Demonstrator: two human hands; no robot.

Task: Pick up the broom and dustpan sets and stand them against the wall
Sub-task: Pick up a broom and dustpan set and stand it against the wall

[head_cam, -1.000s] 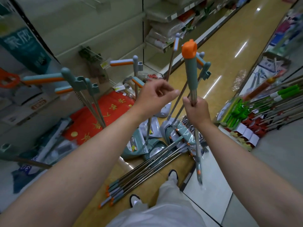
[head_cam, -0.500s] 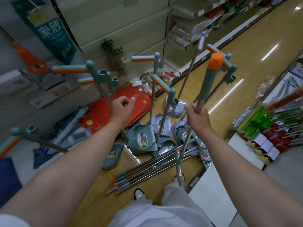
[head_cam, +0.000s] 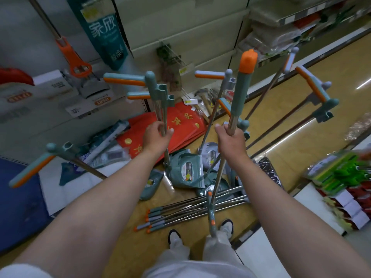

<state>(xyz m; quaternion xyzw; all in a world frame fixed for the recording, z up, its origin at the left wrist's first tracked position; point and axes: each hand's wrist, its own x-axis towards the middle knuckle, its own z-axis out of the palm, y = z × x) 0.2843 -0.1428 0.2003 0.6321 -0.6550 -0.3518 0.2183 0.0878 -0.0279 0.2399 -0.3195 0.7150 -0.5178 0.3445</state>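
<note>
Several teal dustpans (head_cam: 185, 170) with steel poles and teal-and-orange handles stand in a loose cluster on the yellow floor. My left hand (head_cam: 157, 136) grips the steel poles of two upright dustpan sets (head_cam: 160, 109) just below their handles. My right hand (head_cam: 230, 140) holds a steel broom pole (head_cam: 241, 93) with a teal grip and orange cap, tilted up and to the right. A second pole (head_cam: 210, 213) hangs below that hand. A bundle of loose broom poles (head_cam: 192, 210) lies flat on the floor in front of my feet.
The shelf wall (head_cam: 180, 27) runs along the back, with red packets (head_cam: 176, 125) and boxes at its base. Another dustpan handle (head_cam: 30, 171) juts out at the left. Green and red goods (head_cam: 345, 183) fill a display at the right. My shoes (head_cam: 200, 233) stand by the pole bundle.
My left hand moved left from beside the right hand and closed round two upright dustpan poles. The view swung left towards the shelf wall. My right hand kept its pole, now tilted.
</note>
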